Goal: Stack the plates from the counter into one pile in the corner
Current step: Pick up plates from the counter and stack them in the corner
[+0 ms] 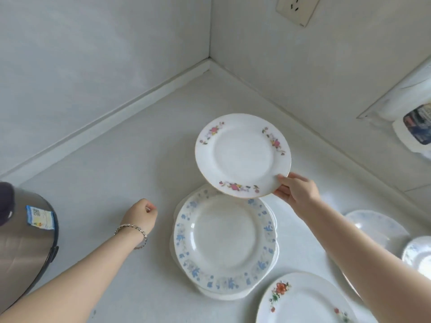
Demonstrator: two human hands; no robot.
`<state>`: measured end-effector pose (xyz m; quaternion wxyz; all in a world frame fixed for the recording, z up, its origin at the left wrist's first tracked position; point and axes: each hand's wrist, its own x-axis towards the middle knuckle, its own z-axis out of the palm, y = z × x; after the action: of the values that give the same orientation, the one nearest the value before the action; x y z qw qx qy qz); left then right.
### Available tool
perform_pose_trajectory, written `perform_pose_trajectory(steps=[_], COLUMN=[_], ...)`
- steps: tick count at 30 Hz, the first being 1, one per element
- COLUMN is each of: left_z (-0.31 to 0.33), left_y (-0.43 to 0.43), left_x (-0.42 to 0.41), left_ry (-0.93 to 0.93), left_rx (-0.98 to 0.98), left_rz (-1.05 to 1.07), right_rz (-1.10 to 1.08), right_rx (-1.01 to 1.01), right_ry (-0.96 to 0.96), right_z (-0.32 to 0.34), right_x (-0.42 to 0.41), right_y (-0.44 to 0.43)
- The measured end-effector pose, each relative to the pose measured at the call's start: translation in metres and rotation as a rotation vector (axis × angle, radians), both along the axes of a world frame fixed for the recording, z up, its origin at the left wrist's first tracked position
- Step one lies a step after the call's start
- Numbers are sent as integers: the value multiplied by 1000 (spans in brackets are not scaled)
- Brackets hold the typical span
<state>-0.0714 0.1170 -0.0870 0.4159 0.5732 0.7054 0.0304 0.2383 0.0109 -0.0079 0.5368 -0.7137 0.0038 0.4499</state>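
Observation:
My right hand (295, 190) grips the near rim of a white plate with pink flowers (242, 155) and holds it in the air, over the far edge of the pile. The pile of plates (225, 243) sits on the white counter, topped by a plate with a blue flower border. My left hand (141, 215) hovers to the left of the pile, fingers curled with nothing in them. An oval plate with orange flowers (305, 301) lies at the near right. A plate with a faint pattern (375, 226) lies at the right behind my right forearm, and a small dish (418, 252) next to it.
The counter corner (208, 66) is beyond the pile, where two white walls meet. A steel cooker with a sticker (25, 241) stands at the left edge. A wall socket (297, 9) is at the top right. A white holder with a packet (415, 127) hangs on the right wall.

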Motion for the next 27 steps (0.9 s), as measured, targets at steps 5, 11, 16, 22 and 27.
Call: perform_pose_trajectory(steps=[5,11,16,22,27], left_z=[8,15,25,35,34], left_y=[-26,-50,-63,-67,-70], left_x=[-12,-23,-28,-35,-41], left_ry=[20,41,63,41,31], left_rx=[-7,-5,29,57,59], left_rz=[-28,-39,-111,-97,-82], right_rz=[33,29,48,19,-3], right_rx=[-36,-77,-98,-90,-133], right_ry=[23,50,47,90,-6], right_z=[9,-3,-12,-26,-27], right_x=[-26,-59,-79,-95,-100], right_y=[-95,-150,-154,-149,-147])
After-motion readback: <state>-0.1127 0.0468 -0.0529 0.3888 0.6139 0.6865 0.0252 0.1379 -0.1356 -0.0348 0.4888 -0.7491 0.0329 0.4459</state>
